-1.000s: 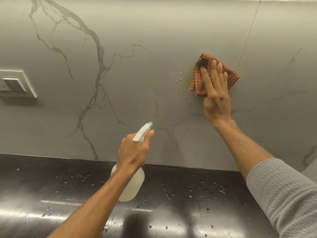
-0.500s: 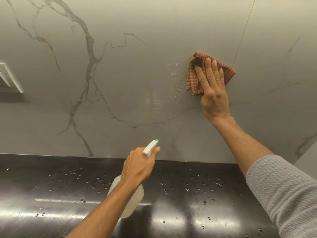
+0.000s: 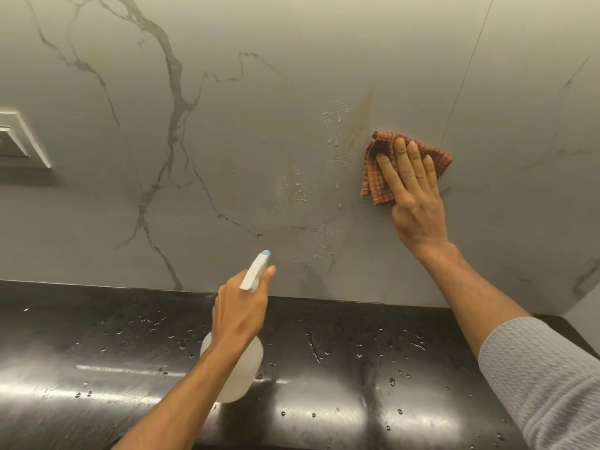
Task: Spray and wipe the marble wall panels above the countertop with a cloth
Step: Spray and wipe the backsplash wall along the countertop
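Observation:
The grey marble wall panel with dark veins fills the upper view. Spray droplets cling to it left of the cloth, and a wiped streak runs above the cloth. My right hand presses a folded red checked cloth flat against the panel, fingers spread over it. My left hand grips a translucent spray bottle by its neck, low over the countertop. Its white nozzle with a blue tip points at the wall.
A glossy black countertop dotted with water drops runs below the wall. A white switch plate sits on the wall at the far left. A thin panel joint runs up right of the cloth. A side wall closes the right corner.
My right hand has slid the cloth downward on the panel, leaving a wiped streak above it. My left hand and the bottle have dropped slightly lower.

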